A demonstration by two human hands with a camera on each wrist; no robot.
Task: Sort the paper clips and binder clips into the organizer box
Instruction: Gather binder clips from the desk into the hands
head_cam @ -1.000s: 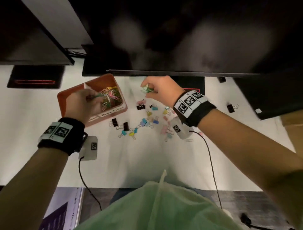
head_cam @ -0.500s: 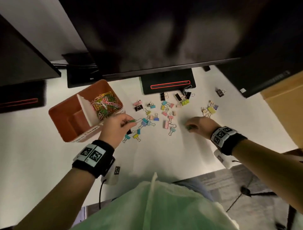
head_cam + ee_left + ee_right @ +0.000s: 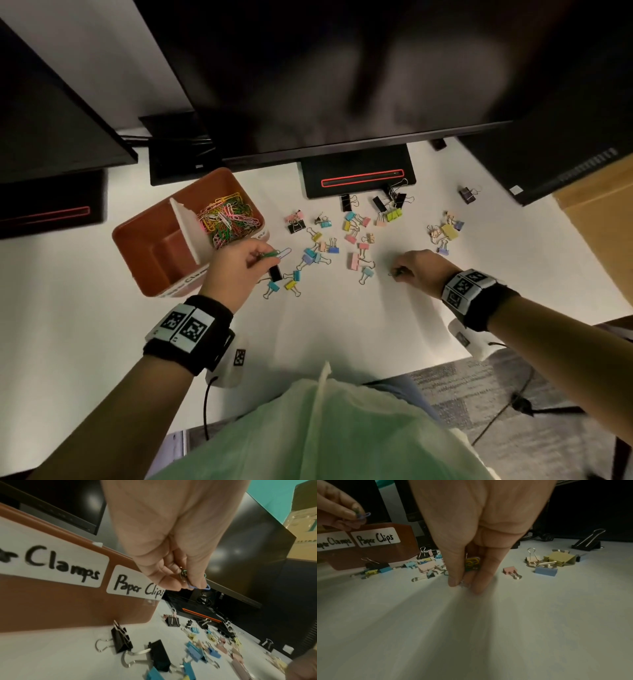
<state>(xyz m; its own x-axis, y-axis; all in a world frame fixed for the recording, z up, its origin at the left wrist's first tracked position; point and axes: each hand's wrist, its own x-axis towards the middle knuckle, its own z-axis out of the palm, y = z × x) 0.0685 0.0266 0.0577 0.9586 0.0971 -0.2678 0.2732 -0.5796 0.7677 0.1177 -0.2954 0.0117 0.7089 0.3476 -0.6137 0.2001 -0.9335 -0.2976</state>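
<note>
An orange organizer box (image 3: pixel 135 246) stands at the left of the white desk, split by a white divider; its right compartment holds a heap of coloured paper clips (image 3: pixel 227 219). Labels on its front read "Clamps" (image 3: pixel 51 563) and "Paper Clips" (image 3: pixel 135 588). My left hand (image 3: pixel 239 270) hovers just right of the box and pinches a few paper clips (image 3: pixel 277 254) (image 3: pixel 193 582). My right hand (image 3: pixel 416 270) is down on the desk, fingertips pinching a paper clip (image 3: pixel 464 584), with more clips (image 3: pixel 471 562) tucked in the palm. Coloured and black binder clips (image 3: pixel 346 240) lie scattered between the hands.
Black monitors overhang the back of the desk, with a stand base (image 3: pixel 359 176) behind the clips. A second cluster of binder clips (image 3: pixel 445 233) and a lone dark one (image 3: pixel 467 195) lie at the right. A cardboard box (image 3: pixel 599 219) sits at the far right.
The left hand left the box and now holds paper clips beside it. The right hand swung from the back centre down to the desk at the right and pinches a clip there.
</note>
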